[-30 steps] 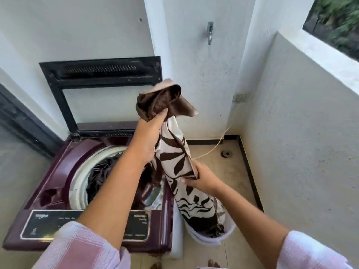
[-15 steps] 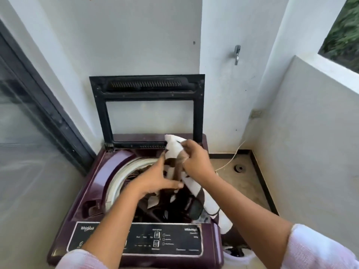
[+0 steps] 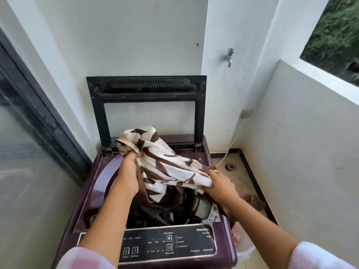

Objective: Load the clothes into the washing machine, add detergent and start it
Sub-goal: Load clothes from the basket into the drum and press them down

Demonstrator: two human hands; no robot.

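Since half a second ago we have spread our hands apart, so the cloth [image 3: 165, 162] that was bunched between them near the hinge now stretches across the open tub, and the view has tipped down toward the panel [image 3: 169, 243]. Our left hand [image 3: 130, 177] clenches one gathered end over the rear left of the opening, its fingers [image 3: 134, 155] wrapped into the folds; our right hand [image 3: 219, 183] grips the other end near the right rim, lower and closer to us. We judge that we hold it by both ends to keep the loose length from trailing down the side of the washer [image 3: 101, 179], and to lay it flat over the dark clothes [image 3: 161, 208] already inside. The cloth's long axis runs from upper left to lower right, sloping down toward our right hand, with a puffed fold rising at the far end before the lid [image 3: 147, 88]. That lid stands upright against the wall, leaving the tub clear for loading. The cloth hangs over the tub, its lower folds drooping onto the load. More laundry seems to wait at the right beside the washer, so we think loading is unfinished and detergent comes later.
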